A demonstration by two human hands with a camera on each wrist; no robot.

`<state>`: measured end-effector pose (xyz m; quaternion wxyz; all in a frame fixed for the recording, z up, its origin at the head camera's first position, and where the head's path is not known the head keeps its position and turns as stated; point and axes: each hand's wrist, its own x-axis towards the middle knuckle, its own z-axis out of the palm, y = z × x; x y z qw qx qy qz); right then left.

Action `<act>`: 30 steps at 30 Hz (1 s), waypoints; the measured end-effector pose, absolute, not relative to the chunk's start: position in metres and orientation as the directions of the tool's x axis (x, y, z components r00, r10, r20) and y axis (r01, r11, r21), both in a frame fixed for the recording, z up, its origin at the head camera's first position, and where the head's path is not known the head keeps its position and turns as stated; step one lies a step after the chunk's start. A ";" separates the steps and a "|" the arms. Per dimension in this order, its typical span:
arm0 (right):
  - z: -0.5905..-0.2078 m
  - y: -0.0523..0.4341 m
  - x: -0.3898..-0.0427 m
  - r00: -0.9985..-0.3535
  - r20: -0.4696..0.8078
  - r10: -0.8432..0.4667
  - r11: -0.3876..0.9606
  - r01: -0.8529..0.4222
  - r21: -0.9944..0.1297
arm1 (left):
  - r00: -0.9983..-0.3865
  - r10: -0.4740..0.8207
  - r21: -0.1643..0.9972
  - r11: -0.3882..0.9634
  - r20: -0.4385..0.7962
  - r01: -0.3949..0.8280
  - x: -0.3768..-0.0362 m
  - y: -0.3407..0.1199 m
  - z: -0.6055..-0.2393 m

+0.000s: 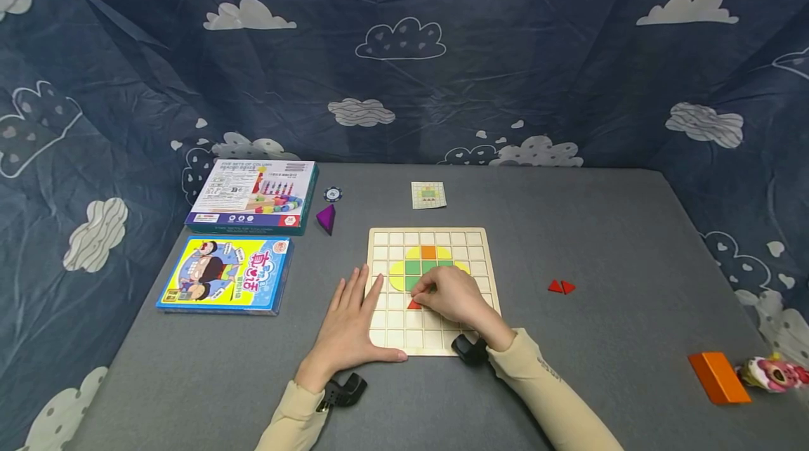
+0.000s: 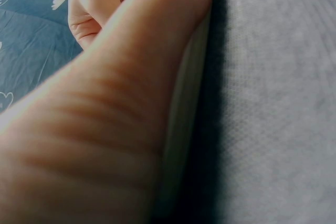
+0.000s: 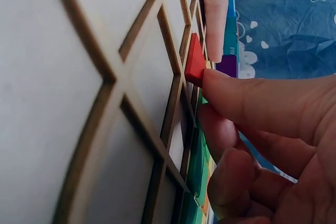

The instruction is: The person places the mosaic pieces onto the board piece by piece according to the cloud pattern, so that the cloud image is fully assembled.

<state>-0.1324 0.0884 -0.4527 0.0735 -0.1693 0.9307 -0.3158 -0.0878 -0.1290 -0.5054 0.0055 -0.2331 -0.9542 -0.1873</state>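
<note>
On the wooden grid board (image 1: 431, 293), your right hand (image 1: 454, 296) pinches 1 red triangle (image 3: 195, 60) into a cell below the green tiles (image 1: 420, 267). Left hand (image 1: 352, 324) lies flat, fingers straight, pinning the board's edge so it likely won't slide.

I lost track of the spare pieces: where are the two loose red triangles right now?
In the head view, the two red triangles lie side by side on the grey table, right of the wooden grid board, well clear of the right hand.
</note>
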 end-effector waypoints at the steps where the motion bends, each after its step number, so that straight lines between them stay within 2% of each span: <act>1: -0.453 0.088 -0.132 -0.933 -0.031 -0.358 0.745 -0.266 -0.612 | -0.891 0.443 0.355 0.821 0.098 0.447 -0.088 -0.129 -0.505; 11: -0.452 0.088 -0.132 -0.938 -0.047 -0.342 0.761 -0.247 -0.600 | -0.889 0.444 0.348 0.821 0.110 0.453 -0.088 -0.129 -0.506; 24: -0.455 0.097 -0.131 -0.930 -0.079 -0.360 0.716 -0.221 -0.662 | -0.890 0.445 0.353 0.821 0.097 0.449 -0.088 -0.129 -0.508; 30: -0.449 0.121 -0.130 -0.959 -0.024 -0.283 0.705 -0.191 -0.683 | -0.893 0.441 0.365 0.820 0.086 0.440 -0.087 -0.129 -0.506</act>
